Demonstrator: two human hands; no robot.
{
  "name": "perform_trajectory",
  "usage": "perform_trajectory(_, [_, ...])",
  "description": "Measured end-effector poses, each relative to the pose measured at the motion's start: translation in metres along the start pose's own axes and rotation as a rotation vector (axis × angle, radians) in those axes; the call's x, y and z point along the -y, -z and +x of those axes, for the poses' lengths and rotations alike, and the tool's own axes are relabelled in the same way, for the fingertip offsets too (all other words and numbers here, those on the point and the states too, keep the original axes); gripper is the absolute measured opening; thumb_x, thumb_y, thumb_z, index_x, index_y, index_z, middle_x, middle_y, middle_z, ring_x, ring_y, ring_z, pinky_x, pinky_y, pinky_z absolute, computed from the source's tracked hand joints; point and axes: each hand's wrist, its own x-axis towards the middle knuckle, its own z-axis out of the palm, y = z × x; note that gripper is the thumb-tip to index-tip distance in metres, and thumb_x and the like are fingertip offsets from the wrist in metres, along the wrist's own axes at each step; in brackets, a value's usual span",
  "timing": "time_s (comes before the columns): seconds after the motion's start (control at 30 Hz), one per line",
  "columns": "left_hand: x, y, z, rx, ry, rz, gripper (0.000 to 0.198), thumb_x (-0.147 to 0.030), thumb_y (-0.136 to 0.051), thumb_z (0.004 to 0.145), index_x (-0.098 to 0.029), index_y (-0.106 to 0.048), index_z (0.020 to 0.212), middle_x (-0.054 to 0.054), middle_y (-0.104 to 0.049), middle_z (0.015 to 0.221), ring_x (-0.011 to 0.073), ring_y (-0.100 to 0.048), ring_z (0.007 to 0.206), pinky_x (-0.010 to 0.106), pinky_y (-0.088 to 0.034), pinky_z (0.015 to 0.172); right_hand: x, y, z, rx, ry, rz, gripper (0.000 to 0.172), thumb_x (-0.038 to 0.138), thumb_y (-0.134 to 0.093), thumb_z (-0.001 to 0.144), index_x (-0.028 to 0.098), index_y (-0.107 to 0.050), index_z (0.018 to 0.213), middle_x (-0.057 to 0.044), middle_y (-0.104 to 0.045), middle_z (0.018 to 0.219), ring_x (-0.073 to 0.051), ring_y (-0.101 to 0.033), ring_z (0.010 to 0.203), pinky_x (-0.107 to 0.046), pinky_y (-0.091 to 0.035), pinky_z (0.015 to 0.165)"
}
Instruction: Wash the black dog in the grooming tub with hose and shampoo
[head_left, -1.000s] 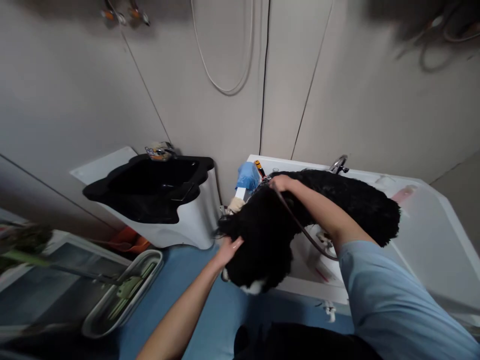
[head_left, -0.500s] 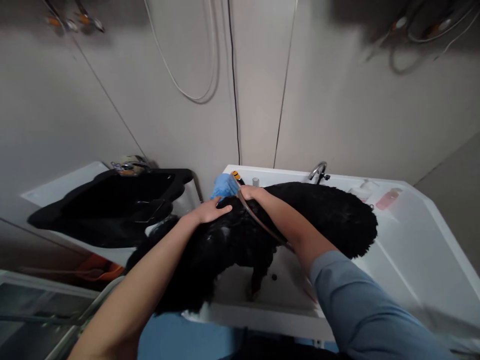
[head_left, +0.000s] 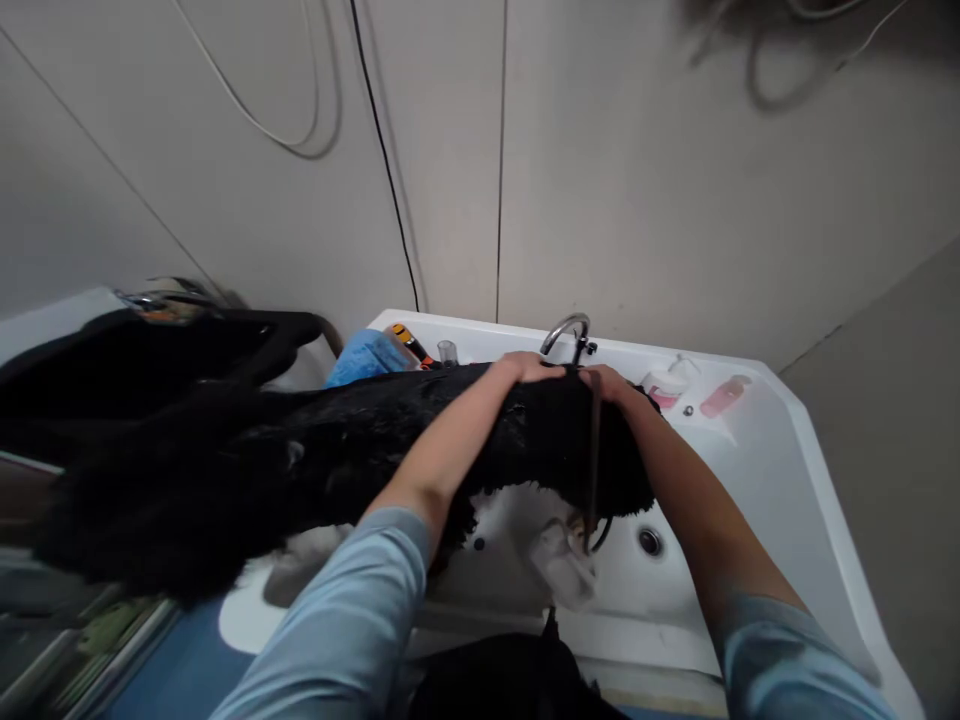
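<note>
A large black-furred dog (head_left: 345, 425) stretches across the white tub and past its left end. Its coat looks wet, and I cannot make out its head. On its back, towards the right end, my left hand (head_left: 534, 368) lies open with its fingers in the fur. Just to the right, my right hand (head_left: 606, 382) is closed around a thin hose (head_left: 596, 450), close against the fur. The hose hangs down over the dog's side, and its held end is hidden. Behind both hands rises a curved chrome faucet (head_left: 568, 325).
The white tub (head_left: 780, 500) has a drain (head_left: 650, 542) in its floor. A white bottle (head_left: 671, 382) and a pink bottle (head_left: 725, 396) sit at the back right. A blue cloth (head_left: 369, 355) and yellow-black tool (head_left: 411, 343) lie back left. A black basin (head_left: 187, 345) stands left.
Both hands have moved right along the dog's back, the right one with the hose. My view has shifted right. The blue cloth is now apart from my hands.
</note>
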Motion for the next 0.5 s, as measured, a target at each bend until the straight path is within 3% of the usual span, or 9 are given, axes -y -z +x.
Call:
perform_trajectory(0.07, [-0.033,-0.018,-0.007,-0.108,-0.007,0.113,0.087,-0.078,-0.045,0.100,-0.015,-0.063,0.158,0.023,-0.061,0.160,0.0422,-0.058,0.148,0.051,-0.043,0.122,-0.021,0.008,-0.009,-0.004,-0.106,-0.023,0.036,0.018,-0.052,0.100,0.014,-0.083,0.082,-0.013,-0.084,0.098,-0.026,-0.074,0.097,-0.029,-0.054,0.085])
perform_trajectory(0.1, [-0.039,-0.029,-0.016,-0.189,-0.025,0.156,0.086,-0.075,-0.044,0.102,-0.013,-0.061,0.160,0.025,-0.059,0.161,0.0432,-0.055,0.150,0.054,-0.041,0.124,-0.028,0.012,-0.013,-0.014,-0.143,-0.032,0.036,0.015,-0.052,0.099,0.013,-0.081,0.078,-0.015,-0.083,0.093,-0.027,-0.074,0.094,-0.031,-0.054,0.082])
perform_trajectory(0.2, [-0.022,-0.071,-0.061,-0.422,-0.095,0.247,0.081,-0.062,-0.046,0.108,-0.010,-0.047,0.170,0.027,-0.041,0.174,0.0435,-0.036,0.164,0.057,-0.028,0.133,-0.013,0.017,-0.020,-0.076,-0.189,-0.060,0.037,0.010,-0.048,0.097,0.010,-0.083,0.084,-0.022,-0.081,0.094,-0.033,-0.075,0.097,-0.037,-0.054,0.083])
perform_trajectory(0.27, [0.007,-0.107,-0.097,-0.494,-0.127,0.270,0.078,-0.051,-0.049,0.109,-0.009,-0.037,0.174,0.026,-0.026,0.181,0.0412,-0.023,0.170,0.056,-0.020,0.137,0.033,0.004,-0.024,-0.142,-0.158,-0.067,0.038,0.012,-0.046,0.102,0.009,-0.083,0.105,-0.024,-0.081,0.112,-0.035,-0.074,0.111,-0.039,-0.053,0.094])
perform_trajectory(0.33, [0.038,-0.148,-0.133,-0.483,-0.151,0.254,0.075,-0.039,-0.051,0.108,-0.008,-0.035,0.175,0.023,-0.022,0.183,0.0389,-0.019,0.171,0.055,-0.019,0.138,0.106,-0.028,-0.032,-0.207,-0.061,-0.058,0.039,0.018,-0.045,0.106,0.010,-0.077,0.126,-0.023,-0.076,0.133,-0.031,-0.068,0.126,-0.037,-0.050,0.108])
perform_trajectory(0.43, [0.082,-0.212,-0.176,-0.362,-0.162,0.070,0.066,-0.024,-0.056,0.103,-0.009,-0.050,0.167,0.020,-0.037,0.178,0.0358,-0.027,0.170,0.052,-0.021,0.140,0.224,-0.098,-0.058,-0.250,0.232,-0.006,0.039,0.021,-0.053,0.105,0.011,-0.071,0.138,-0.019,-0.069,0.148,-0.030,-0.060,0.139,-0.040,-0.041,0.124])
perform_trajectory(0.5, [0.107,-0.244,-0.194,-0.277,-0.063,-0.221,0.058,-0.017,-0.058,0.098,-0.011,-0.064,0.156,0.019,-0.055,0.167,0.0337,-0.041,0.163,0.048,-0.028,0.138,0.278,-0.145,-0.079,-0.233,0.440,0.031,0.049,0.022,-0.056,0.105,0.011,-0.063,0.152,-0.019,-0.057,0.164,-0.031,-0.048,0.155,-0.047,-0.029,0.134])
